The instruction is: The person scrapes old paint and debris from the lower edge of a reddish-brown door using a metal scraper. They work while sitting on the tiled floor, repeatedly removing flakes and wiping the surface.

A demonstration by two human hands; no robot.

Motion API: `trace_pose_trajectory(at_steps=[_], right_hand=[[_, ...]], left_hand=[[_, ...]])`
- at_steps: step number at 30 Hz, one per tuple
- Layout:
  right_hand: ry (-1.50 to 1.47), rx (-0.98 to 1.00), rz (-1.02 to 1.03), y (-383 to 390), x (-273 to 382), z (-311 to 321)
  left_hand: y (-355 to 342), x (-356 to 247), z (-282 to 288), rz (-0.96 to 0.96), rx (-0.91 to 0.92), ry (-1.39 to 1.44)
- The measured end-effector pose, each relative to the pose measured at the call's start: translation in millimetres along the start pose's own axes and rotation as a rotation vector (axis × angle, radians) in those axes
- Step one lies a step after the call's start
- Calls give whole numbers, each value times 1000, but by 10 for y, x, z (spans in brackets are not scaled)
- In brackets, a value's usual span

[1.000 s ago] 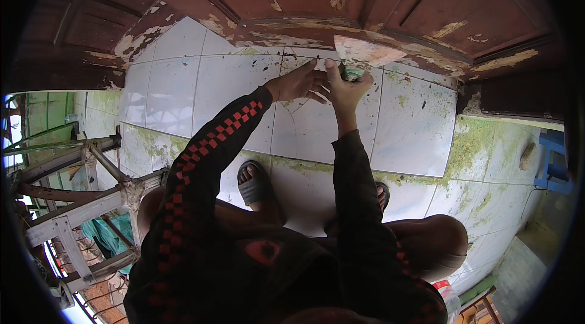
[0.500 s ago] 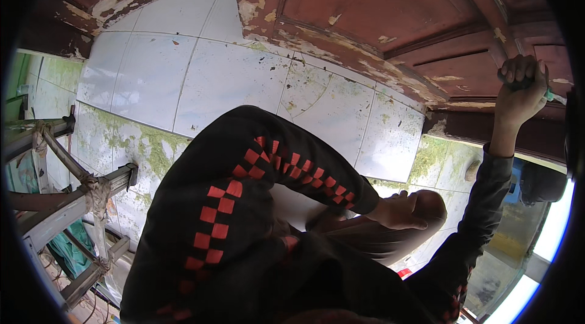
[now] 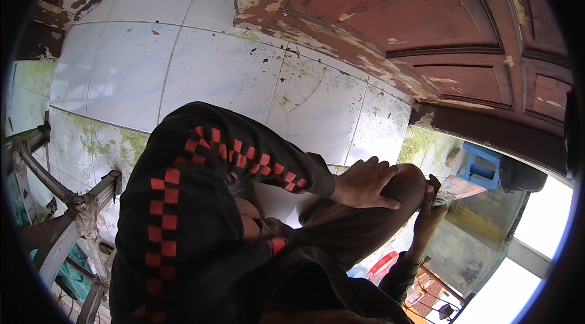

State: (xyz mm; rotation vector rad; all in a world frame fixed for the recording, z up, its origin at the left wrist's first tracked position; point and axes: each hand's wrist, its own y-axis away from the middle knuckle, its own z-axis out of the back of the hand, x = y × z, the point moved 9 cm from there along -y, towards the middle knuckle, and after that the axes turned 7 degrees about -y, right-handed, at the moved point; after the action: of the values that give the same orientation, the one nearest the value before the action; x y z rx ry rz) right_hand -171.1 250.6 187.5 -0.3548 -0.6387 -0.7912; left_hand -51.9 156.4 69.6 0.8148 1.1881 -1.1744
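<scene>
Your R hand (image 3: 429,213) has the scraper (image 3: 461,188), out past the far side of your R knee (image 3: 409,183), low right of the view, held off to your R. Looks: flat blade, wide & flared, narrowing twd the grip; pale pinkish w/ blotchy whitish & reddish patches, dull, no clean shine; outer edge looks fairly straight. Small bit of green handle (image 3: 438,201) shows by your fingers, rest hidden in the grip. Blade angled up & away from your palm, outer edge twd upper R; fine surface detail too small to read. R hand closed round the handle, fingers curled, partly hidden behind the knee, so exact finger placement can't tell. L hand (image 3: 364,184) lies palm-down on the knee/thigh, fingers loosely spread, thumb out to the side, nothing seen in it; L forearm crosses your front, checked blk/red sleeve (image 3: 256,156). In view, blade sits just below the blue stool (image 3: 480,164); touching or not, can't tell. Red-brown panelled door (image 3: 390,16) above, paint flaking pale along its lower edge; tiled floor (image 3: 213,68) below it, w/ dark crumbs & greenish stains.
</scene>
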Motion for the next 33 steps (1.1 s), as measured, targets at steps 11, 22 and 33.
trace_pose_trajectory(at_steps=[11,22,33], right_hand=[[-52,183,-125,323,-556,317],[-75,350,246,-206,-142,796],[151,721,317,-1343,-180,-1786]], left_hand=[[277,-401,26,-521,-63,-18],[483,-120,173,-817,-117,-195],[-58,1878,1717,43,-724,-1317]])
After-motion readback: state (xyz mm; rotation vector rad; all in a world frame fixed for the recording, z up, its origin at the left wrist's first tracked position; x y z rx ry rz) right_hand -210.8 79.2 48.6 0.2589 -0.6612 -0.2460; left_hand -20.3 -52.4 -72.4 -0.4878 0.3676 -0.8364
